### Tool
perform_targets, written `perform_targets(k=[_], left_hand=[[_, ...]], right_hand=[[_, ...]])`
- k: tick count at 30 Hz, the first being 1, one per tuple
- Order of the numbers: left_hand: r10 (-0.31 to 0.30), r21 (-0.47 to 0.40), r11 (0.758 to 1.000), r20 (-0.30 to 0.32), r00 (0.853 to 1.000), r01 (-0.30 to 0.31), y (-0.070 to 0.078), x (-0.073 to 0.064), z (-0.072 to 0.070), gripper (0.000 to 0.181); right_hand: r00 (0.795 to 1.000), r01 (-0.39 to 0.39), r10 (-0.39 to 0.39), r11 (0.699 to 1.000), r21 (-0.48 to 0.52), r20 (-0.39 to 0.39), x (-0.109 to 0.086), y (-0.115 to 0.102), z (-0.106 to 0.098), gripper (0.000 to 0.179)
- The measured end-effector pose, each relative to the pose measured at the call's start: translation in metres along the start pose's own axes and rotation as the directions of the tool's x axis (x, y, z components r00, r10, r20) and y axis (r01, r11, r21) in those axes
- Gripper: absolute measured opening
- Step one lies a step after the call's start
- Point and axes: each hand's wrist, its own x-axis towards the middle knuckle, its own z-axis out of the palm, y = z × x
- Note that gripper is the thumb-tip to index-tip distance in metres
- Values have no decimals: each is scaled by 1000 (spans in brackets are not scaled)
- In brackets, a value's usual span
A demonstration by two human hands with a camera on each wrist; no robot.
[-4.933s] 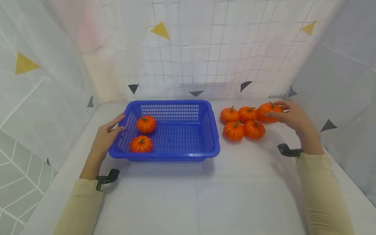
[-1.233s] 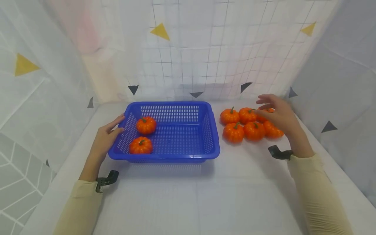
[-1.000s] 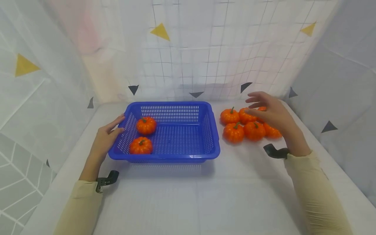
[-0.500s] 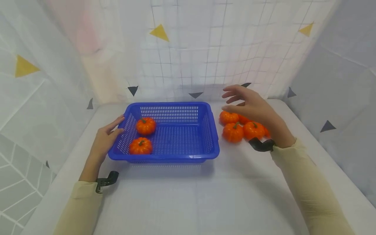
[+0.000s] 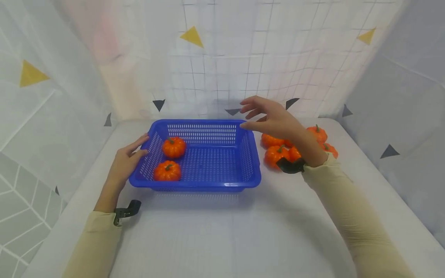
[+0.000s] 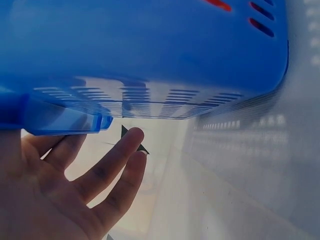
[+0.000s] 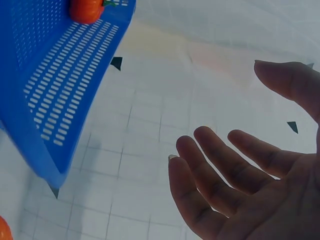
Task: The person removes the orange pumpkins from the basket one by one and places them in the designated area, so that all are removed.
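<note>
A blue plastic basket (image 5: 194,185) stands on the table with two small orange pumpkins, one (image 5: 174,148) behind the other (image 5: 167,171), along its left side. My left hand (image 5: 123,164) touches the basket's left rim with thumb and index finger; in the left wrist view its other fingers (image 6: 107,172) stretch loosely below the rim. Held in the air, my right hand (image 5: 274,119) overlaps the basket's back right corner in the head view. The right wrist view shows nothing in that hand (image 7: 250,190), its fingers spread and slightly bent.
Right of the basket several more pumpkins (image 5: 317,134) stand close together in two rows, partly hidden by my right forearm and wrist strap (image 5: 291,166). A sheet with a grid and triangles (image 5: 222,58) hangs behind the white table (image 5: 194,235).
My right hand, first on a pumpkin at the group's right end, has let go and swung left to the basket's corner. A pumpkin now shows at the front row's right end.
</note>
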Motion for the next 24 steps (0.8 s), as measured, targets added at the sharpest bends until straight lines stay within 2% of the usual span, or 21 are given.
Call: perform_targets(k=[11,16,24], left_hand=[[9,-4,1000,-3,1000,-9,-3,3,0,48],[13,-10,1000,-4,1000,-13,-4,4,1,47],[11,-7,1000,-3,1000,-11,-1,1,-1,47]], right_hand=[[994,77,-78,997,21,73,24,-8,30,60],[989,87,-89,996,23,116,35,-12,46,61],[969,131,-123,991,-24,215,54,-15,74,60]])
